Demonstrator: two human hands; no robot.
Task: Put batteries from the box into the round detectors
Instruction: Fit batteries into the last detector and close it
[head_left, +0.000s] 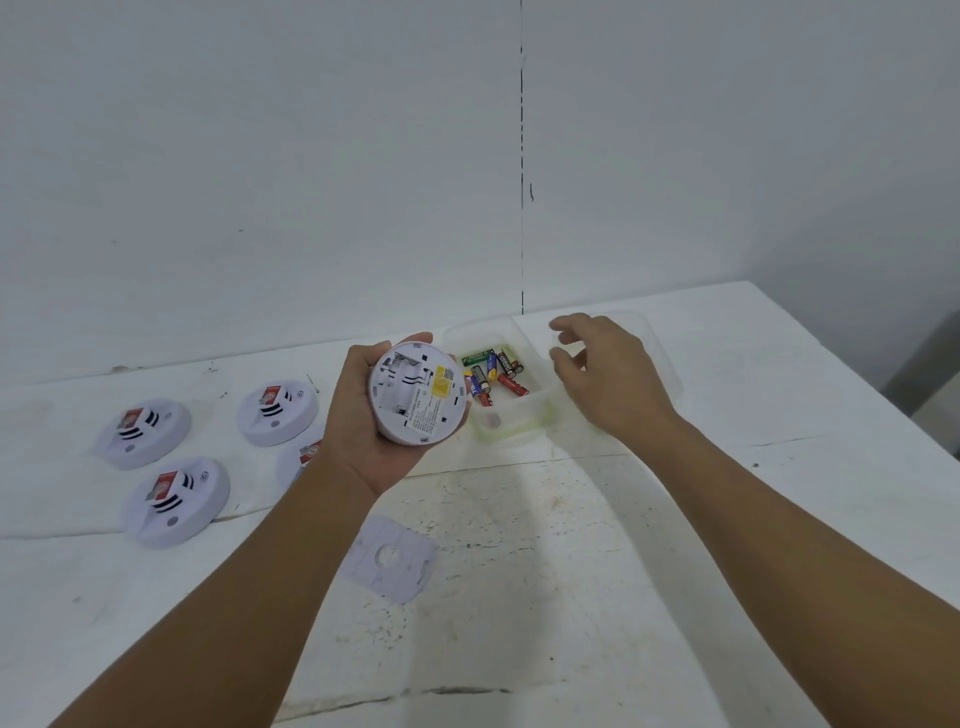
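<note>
Single head-worn wide-angle view, looked forward and down from above the white table (571, 597), close over its near edge, faced the wall (311, 156) behind the table.

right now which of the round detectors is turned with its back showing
The detector held in the left hand: its open battery bay and yellow label face up. The others on the table lie front side up.

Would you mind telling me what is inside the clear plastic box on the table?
The clear plastic box holds a loose pile of batteries in red, blue, green and dark wrappers. The detector in the left hand covers the box's left edge, so any batteries there are hidden.
</note>
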